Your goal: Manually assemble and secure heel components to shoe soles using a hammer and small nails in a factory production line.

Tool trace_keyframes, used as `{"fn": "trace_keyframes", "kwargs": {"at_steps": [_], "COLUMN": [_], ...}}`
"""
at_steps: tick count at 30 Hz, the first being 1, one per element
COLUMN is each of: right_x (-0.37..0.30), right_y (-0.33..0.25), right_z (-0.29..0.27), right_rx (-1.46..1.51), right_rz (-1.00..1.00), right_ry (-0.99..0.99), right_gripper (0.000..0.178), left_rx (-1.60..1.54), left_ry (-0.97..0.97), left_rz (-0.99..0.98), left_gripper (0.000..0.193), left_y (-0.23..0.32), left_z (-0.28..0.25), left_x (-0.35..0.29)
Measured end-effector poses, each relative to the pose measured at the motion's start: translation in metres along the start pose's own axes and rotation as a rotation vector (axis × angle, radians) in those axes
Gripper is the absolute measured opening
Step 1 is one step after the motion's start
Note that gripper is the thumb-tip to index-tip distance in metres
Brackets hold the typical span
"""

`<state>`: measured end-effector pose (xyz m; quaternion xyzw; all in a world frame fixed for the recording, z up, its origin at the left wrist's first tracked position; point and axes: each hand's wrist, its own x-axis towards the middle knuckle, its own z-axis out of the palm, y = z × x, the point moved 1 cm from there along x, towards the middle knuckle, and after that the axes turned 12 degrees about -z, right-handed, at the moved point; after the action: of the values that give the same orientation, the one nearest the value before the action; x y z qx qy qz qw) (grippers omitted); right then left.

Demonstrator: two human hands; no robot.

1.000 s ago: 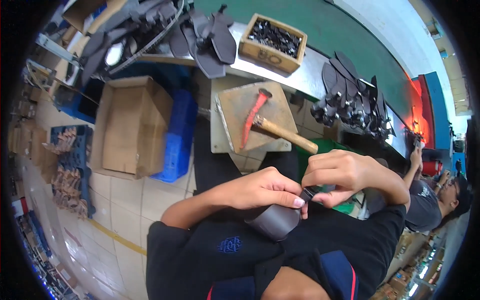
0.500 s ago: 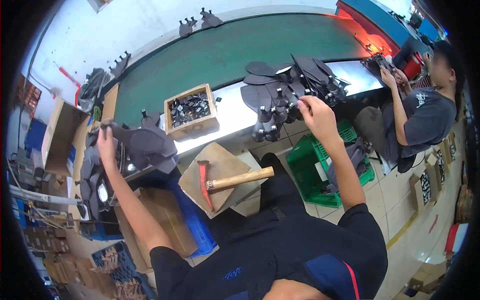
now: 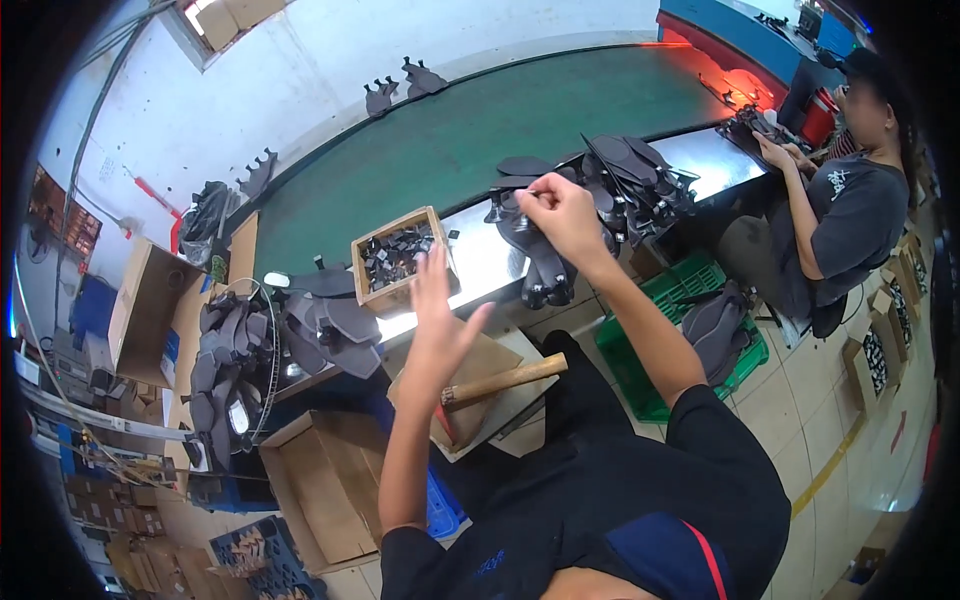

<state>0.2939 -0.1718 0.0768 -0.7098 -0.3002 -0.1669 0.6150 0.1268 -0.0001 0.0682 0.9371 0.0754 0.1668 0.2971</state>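
Observation:
My left hand [image 3: 440, 315] is open, fingers stretched. Its fingertips overlap the near-right corner of a wooden box [image 3: 400, 298] holding small dark pieces [image 3: 390, 255]. My right hand [image 3: 565, 222] is closed in a pinch over a pile of dark grey shoe soles with heels [image 3: 545, 275]; what its fingertips hold, if anything, cannot be made out. Below my left hand, a hammer [image 3: 505, 383] with a wooden handle lies on a tan slab [image 3: 490, 352]. My left hand and forearm partly cover its red head. More grey soles [image 3: 335, 320] lie to the left.
A green conveyor belt [image 3: 480, 140] runs behind the metal ledge. A green crate [image 3: 640, 370] with dark soles stands right of my legs. An open cardboard box [image 3: 310, 490] sits at the lower left. A co-worker [image 3: 850, 210] handles parts at the right.
My left hand has left the soles at the left and moved right to the wooden box, opening out. My right hand has shifted left across the sole pile. The view has turned slightly.

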Motion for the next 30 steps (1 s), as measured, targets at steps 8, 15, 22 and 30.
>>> {"fn": "trace_keyframes", "kwargs": {"at_steps": [8, 15, 22, 30], "right_x": [-0.038, -0.143, -0.171, -0.233], "right_y": [-0.132, -0.055, -0.002, 0.004], "right_z": [0.018, 0.050, -0.019, -0.109], "right_rx": [0.324, -0.416, -0.491, -0.003], "right_rz": [-0.457, -0.401, -0.427, 0.202], "right_ry": [-0.422, -1.002, -0.825, -0.358], "right_gripper": [0.021, 0.083, 0.017, 0.030], "left_rx": [-0.967, -1.079, -1.196, -0.224], "left_ry": [0.283, 0.643, 0.378, 0.598], "left_rz": [-0.085, -0.146, -0.367, -0.435], "left_gripper": [0.056, 0.053, 0.033, 0.072], "left_y": [0.032, 0.044, -0.008, -0.069], "left_z": [-0.026, -0.095, -0.037, 0.012], "left_x": [-0.024, -0.095, -0.114, -0.064]}}
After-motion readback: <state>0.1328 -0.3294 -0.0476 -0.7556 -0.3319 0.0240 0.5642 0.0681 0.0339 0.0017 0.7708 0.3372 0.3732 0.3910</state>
